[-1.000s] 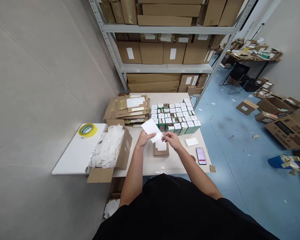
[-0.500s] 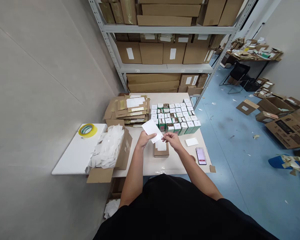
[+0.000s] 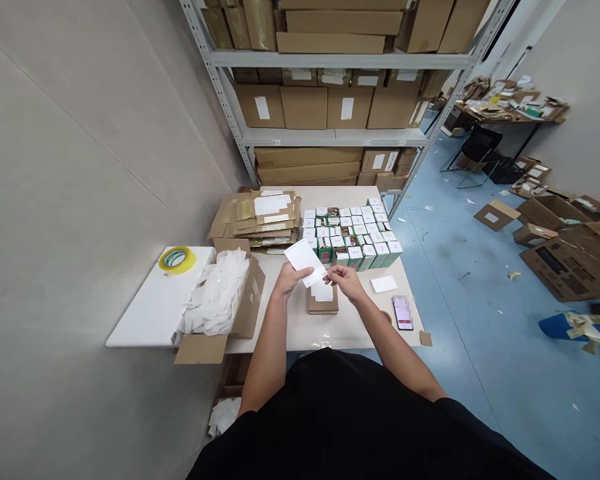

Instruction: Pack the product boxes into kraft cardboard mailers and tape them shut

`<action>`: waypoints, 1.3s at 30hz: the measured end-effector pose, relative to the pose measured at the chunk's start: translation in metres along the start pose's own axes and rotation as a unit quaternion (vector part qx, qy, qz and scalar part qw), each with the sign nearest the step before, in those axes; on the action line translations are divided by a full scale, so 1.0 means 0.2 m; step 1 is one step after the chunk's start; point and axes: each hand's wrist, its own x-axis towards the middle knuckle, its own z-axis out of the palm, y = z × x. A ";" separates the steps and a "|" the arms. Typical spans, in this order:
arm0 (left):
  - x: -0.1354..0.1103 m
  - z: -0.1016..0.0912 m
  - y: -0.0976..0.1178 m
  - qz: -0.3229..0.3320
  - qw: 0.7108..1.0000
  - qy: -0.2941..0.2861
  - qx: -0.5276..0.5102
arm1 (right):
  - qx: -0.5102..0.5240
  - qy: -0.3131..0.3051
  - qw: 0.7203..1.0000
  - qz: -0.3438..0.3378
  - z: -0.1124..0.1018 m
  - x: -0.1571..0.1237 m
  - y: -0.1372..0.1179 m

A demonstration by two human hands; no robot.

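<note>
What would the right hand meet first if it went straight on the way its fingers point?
Most likely the white card held in the left hand: the right hand points at its right corner and looks almost on it, though depth leaves contact unclear.

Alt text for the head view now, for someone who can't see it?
A person's left hand holds a white card above a brown box, the right hand at the card's right corner. Green-and-white cartons stand behind, a phone lies to the right, and an open box of white material stands left.
</note>
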 end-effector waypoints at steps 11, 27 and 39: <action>-0.02 0.00 0.00 0.004 1.000 0.000 0.003 | -0.002 0.001 1.000 -0.008 -0.01 -0.01 0.02; -0.13 0.18 0.03 0.208 0.913 0.245 0.252 | -0.012 0.043 0.997 -0.058 0.00 -0.03 0.01; -0.22 0.29 0.02 0.182 0.961 0.038 0.202 | 0.007 0.034 0.995 -0.096 -0.03 -0.08 0.00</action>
